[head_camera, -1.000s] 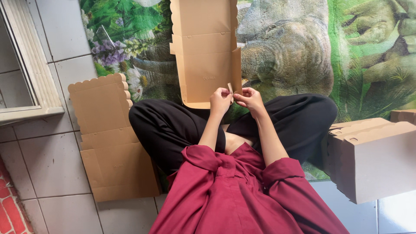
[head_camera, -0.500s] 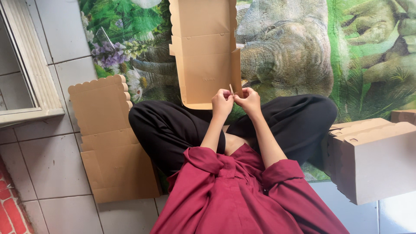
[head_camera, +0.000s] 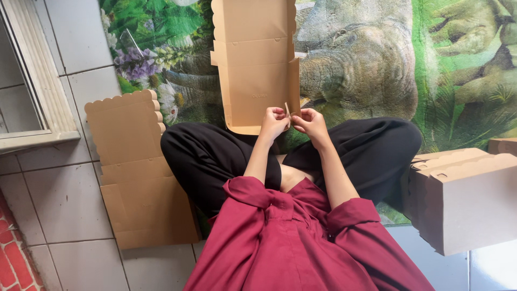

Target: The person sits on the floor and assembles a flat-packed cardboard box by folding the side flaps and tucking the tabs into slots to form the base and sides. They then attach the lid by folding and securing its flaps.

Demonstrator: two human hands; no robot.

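A flat, unfolded brown cardboard box blank (head_camera: 253, 64) lies on the printed mat ahead of my crossed legs. My left hand (head_camera: 273, 124) and my right hand (head_camera: 309, 120) meet at its near right corner. Both pinch a narrow side flap (head_camera: 287, 110) that stands upright between their fingertips. My legs are in black trousers and my sleeves are dark red.
A stack of flat brown box blanks (head_camera: 134, 172) with a scalloped edge lies on the white floor tiles at my left. Folded brown boxes (head_camera: 463, 199) stand at my right. A mat (head_camera: 377, 59) printed with animals and plants covers the floor ahead. A window frame (head_camera: 32, 81) is at far left.
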